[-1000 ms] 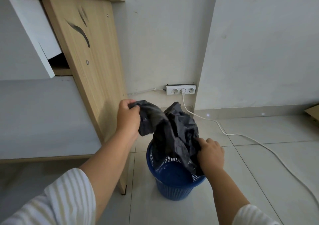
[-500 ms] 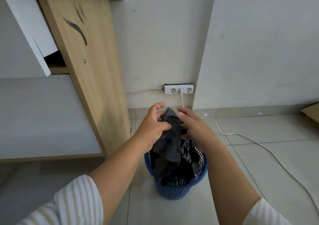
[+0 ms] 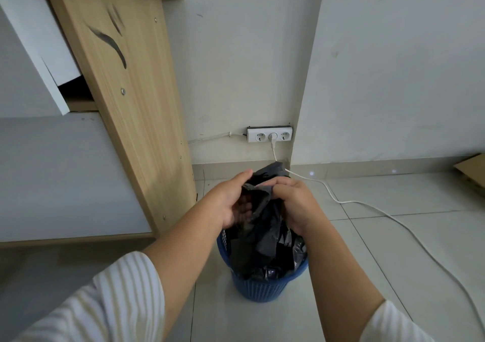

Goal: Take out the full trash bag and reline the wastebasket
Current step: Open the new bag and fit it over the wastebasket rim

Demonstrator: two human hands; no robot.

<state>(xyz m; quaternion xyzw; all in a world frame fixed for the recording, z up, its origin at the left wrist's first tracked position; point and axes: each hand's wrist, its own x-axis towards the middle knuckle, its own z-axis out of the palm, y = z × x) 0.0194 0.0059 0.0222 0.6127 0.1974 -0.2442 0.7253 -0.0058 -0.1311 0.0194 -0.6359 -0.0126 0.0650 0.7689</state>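
A blue mesh wastebasket [image 3: 262,288] stands on the tiled floor below my arms. A black trash bag [image 3: 258,239] fills it and rises above the rim, gathered into a bunch at the top. My left hand [image 3: 232,202] grips the gathered top from the left, thumb over the plastic. My right hand [image 3: 295,204] is closed on the same bunch from the right. Both hands meet just above the basket. The bag's contents are hidden by the crumpled plastic.
A wooden desk side panel [image 3: 136,100] stands close to the left of the basket, with a white drawer [image 3: 39,45] hanging open above. A white power strip [image 3: 269,135] sits on the wall behind, its cable [image 3: 380,210] trailing right across the floor. Cardboard [image 3: 472,171] lies far right.
My hands came together from wide apart, bunching the bag's open edges into one gathered top above the basket. The view has shifted slightly closer.
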